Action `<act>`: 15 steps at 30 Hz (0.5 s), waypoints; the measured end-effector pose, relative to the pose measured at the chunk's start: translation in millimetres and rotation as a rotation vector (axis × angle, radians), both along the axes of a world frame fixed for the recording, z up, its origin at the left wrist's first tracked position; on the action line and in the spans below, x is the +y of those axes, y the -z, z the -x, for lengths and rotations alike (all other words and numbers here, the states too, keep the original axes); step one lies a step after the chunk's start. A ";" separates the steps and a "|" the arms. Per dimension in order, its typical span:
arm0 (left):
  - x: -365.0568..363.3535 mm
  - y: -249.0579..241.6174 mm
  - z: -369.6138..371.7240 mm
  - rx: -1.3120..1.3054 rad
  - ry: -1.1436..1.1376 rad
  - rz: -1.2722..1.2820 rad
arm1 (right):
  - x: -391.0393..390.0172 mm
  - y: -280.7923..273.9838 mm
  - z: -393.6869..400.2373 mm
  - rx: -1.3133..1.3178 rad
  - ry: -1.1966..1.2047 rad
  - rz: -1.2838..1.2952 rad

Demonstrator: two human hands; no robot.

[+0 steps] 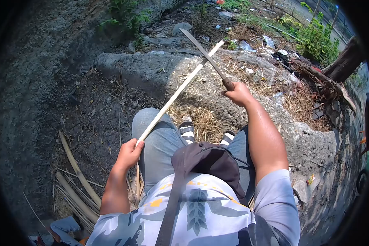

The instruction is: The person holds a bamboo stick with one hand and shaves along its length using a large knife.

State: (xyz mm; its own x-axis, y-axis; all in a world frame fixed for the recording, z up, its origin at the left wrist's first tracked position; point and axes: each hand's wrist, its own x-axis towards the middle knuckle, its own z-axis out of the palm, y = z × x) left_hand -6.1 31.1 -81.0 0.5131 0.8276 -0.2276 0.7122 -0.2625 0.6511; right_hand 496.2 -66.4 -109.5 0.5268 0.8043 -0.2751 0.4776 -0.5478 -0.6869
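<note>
My left hand (130, 152) is closed around the lower end of a long, pale strip of wood or bamboo (174, 97). The strip slants up and away to the right, passing over my left knee. In my right hand (238, 95) is the handle of a machete (209, 56), its blade pointing up and to the left. Near the strip's far end the blade crosses it, and they appear to touch. Pale shavings (199, 119) lie on the ground between my feet.
Curved bamboo pieces (78, 168) and thin strips lie at my left side. Another person's trouser leg (65, 226) shows at the lower left. A rough wall (28, 94) rises on the left. Ahead are a stone ledge (131, 67) and scattered litter; a tree trunk (345, 61) stands right.
</note>
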 end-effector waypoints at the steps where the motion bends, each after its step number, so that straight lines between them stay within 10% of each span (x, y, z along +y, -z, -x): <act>1: 0.2 0.9 0.7 -0.007 -0.011 0.011 | 0.4 -2.6 3.5 -0.028 -0.053 -0.016; 11: 1.0 -0.5 3.6 0.028 -0.006 -0.009 | 3.1 -39.9 60.7 -0.490 -0.557 0.035; 15: 2.9 9.9 8.1 -0.041 0.004 0.014 | -2.0 -24.3 25.4 -0.295 -0.335 0.034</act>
